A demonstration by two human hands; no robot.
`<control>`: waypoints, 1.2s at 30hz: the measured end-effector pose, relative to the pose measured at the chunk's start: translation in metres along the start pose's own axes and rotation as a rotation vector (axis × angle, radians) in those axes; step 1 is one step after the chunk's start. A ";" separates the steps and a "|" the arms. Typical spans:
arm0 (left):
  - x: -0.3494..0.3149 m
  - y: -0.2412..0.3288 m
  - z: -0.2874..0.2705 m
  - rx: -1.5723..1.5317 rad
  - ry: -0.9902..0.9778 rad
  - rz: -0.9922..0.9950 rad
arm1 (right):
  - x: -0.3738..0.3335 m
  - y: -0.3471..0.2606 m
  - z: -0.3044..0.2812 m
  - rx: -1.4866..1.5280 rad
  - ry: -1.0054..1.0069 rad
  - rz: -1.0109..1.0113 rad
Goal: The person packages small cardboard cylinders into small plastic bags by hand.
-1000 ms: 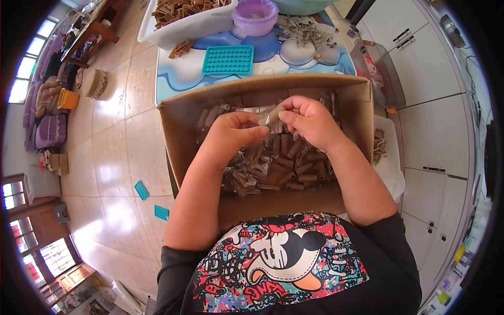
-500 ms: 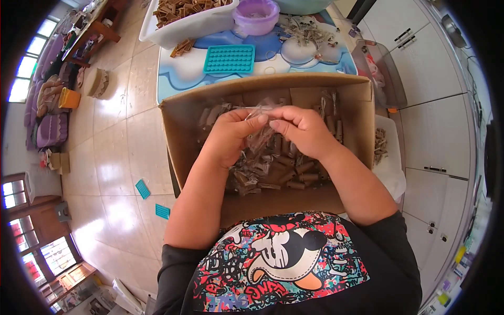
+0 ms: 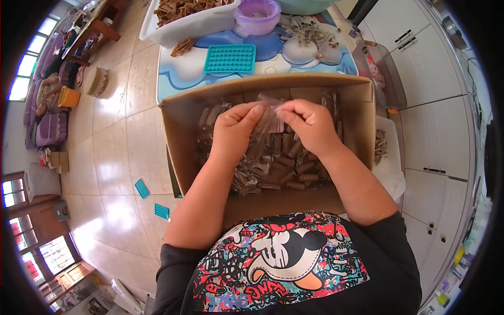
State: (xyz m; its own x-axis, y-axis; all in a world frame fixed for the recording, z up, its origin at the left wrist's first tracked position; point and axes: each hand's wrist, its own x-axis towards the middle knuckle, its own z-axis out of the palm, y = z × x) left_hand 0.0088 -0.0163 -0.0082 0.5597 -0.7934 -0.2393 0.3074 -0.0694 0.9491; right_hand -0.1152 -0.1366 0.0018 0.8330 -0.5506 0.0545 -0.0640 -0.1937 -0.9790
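A small clear plastic bag (image 3: 269,124) with a pinkish edge hangs between my hands, above an open cardboard box (image 3: 175,137). My left hand (image 3: 233,132) pinches one side of the bag between thumb and forefinger. Opposite it, the thumb and forefinger of my right hand (image 3: 314,127) are closed at the bag's upper edge. Under my hands the box holds several short brown tubes (image 3: 284,162), some loose and some in crinkled clear wrapping (image 3: 247,170). My hands cover part of the box's contents.
Beyond the box, a cloud-patterned table (image 3: 184,79) bears a teal grid tray (image 3: 230,59), a white tub (image 3: 151,32) of brown pieces, a purple bowl (image 3: 256,18) and small clear-and-metal parts (image 3: 311,37). A white container (image 3: 391,173) stands right of the box. Two teal trays (image 3: 142,189) lie on the floor.
My fingertips have drawn slightly apart along the bag's upper edge. My left thumb has tilted upward, and the bag hangs straighter between my hands.
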 end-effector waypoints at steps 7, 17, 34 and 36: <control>-0.006 0.003 0.016 0.027 0.001 0.080 | 0.003 -0.007 0.002 -0.242 0.239 -0.445; -0.009 -0.008 0.019 0.137 -0.103 0.073 | 0.006 0.009 0.002 -0.253 0.198 -0.246; -0.012 0.006 0.020 0.021 -0.115 0.142 | 0.004 -0.008 0.000 -0.282 0.260 -0.468; -0.012 0.002 0.019 0.032 -0.106 0.144 | 0.006 -0.005 0.001 -0.323 0.260 -0.500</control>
State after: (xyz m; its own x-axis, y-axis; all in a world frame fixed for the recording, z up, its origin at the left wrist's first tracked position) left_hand -0.0120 -0.0185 0.0002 0.5116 -0.8556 -0.0789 0.2043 0.0319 0.9784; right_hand -0.1092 -0.1383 0.0071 0.6471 -0.5013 0.5744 0.1012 -0.6903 -0.7165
